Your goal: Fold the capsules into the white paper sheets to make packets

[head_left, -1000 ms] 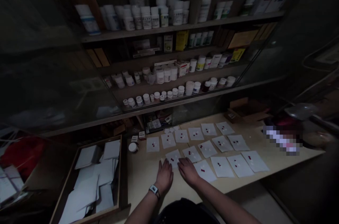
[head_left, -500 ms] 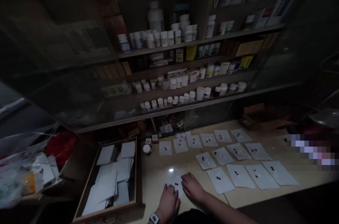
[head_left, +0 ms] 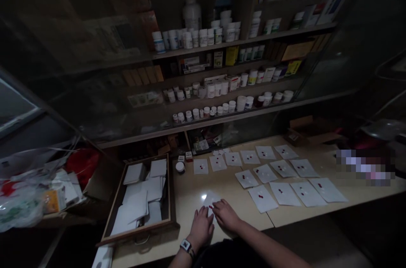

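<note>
Along the near edge of the table [head_left: 190, 213], the left hand [head_left: 201, 226], with a wristwatch [head_left: 186, 246], and the right hand [head_left: 225, 215] lie open, gripping nothing, fingertips touching either side of a white paper sheet [head_left: 211, 209] bearing red tablets [head_left: 212, 207]. More dotted sheets [head_left: 260, 198] spread in rows rightward; a wooden drawer [head_left: 169, 194] of white envelopes [head_left: 136, 200] sits left.

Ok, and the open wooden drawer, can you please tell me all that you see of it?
The wooden drawer stands pulled out, left of the person's left hand. It has a light wood rim, a dark inside and a curved metal pull on its front. Loose white paper sheets lie overlapped inside, some tilted.
</note>
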`<state>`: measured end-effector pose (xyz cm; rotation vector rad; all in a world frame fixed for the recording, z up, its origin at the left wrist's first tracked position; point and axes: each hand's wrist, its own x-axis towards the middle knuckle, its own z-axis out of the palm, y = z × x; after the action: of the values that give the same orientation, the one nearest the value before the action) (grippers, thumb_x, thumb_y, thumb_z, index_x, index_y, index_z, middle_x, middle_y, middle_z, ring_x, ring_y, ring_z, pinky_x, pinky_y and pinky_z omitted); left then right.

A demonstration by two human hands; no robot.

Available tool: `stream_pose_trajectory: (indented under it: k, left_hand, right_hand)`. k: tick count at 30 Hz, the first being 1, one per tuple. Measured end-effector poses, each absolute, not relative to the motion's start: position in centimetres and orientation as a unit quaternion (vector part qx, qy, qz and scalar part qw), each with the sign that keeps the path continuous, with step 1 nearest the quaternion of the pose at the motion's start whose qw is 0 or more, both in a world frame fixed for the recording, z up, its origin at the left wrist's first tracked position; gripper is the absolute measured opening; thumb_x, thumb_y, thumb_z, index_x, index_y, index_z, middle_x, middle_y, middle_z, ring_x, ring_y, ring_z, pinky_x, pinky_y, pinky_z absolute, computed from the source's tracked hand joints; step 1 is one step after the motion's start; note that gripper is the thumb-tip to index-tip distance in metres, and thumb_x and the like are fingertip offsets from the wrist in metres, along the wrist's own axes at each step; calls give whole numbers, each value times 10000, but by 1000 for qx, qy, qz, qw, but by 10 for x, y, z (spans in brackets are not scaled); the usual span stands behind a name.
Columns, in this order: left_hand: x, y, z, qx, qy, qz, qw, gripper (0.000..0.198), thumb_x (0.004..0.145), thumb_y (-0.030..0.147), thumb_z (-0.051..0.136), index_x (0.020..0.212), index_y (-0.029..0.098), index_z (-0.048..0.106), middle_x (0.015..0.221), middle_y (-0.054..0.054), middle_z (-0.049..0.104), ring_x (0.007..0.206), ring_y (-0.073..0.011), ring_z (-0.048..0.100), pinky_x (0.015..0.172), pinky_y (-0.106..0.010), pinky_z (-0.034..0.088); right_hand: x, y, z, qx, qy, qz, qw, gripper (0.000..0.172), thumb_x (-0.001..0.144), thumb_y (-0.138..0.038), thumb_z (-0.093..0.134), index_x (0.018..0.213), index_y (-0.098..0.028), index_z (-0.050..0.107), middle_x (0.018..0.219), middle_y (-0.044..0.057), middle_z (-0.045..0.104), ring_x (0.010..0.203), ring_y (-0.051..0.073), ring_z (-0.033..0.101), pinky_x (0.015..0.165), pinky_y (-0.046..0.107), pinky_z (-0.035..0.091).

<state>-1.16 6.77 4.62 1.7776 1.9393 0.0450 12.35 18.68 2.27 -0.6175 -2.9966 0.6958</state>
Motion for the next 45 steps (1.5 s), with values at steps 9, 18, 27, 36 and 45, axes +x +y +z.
stream_pose_trajectory:
  k: [9, 18, 27, 36, 45]
  left_hand:
    - [-12, 70, 45, 669, 709, -7, 223, 416, 891, 224, 390, 1270, 212, 560, 1385, -141, 465, 1305, -306, 371, 1085, -544, 280]
    - [-15, 74, 35, 706, 685, -36, 176, 352, 917, 144, 408, 1235, 150, 560, 1239, -166, 563, 1193, -299, 478, 1036, -510, 333]
    - [-32, 87, 17, 819, 565, -48, 86, 208, 946, 126, 449, 997, 128, 651, 1008, -117, 674, 1036, -255, 567, 1017, -478, 329]
    - [-30, 91, 10, 795, 597, -34, 101, 216, 946, 100, 417, 962, 125, 630, 941, -101, 687, 924, -221, 633, 903, -390, 440]
    - [-27, 72, 10, 733, 668, 77, 107, 309, 926, 244, 451, 1180, 142, 596, 1241, -134, 615, 1183, -259, 542, 1058, -432, 384]
  right_hand:
    - [102, 191, 23, -275, -929, 246, 18, 301, 862, -126, 419, 997, -137, 688, 1042, 114, 667, 986, 227, 583, 886, 321, 410]
    - [123, 188, 14, -306, -916, 254, 47, 342, 884, -127, 394, 1054, -144, 690, 1193, 134, 646, 1105, 230, 563, 965, 317, 406]
    - [131, 182, 18, -296, -925, 237, 30, 365, 847, -118, 419, 1099, -129, 683, 1232, 155, 633, 1123, 258, 564, 996, 354, 410]
    - [140, 181, 7, -247, -941, 227, 41, 489, 758, -159, 485, 1231, -136, 607, 1309, 166, 583, 1203, 277, 523, 1051, 423, 378]
    - [138, 174, 6, -260, -942, 208, 34, 423, 841, -167, 424, 1205, -112, 634, 1342, 190, 562, 1230, 278, 525, 1068, 427, 383]
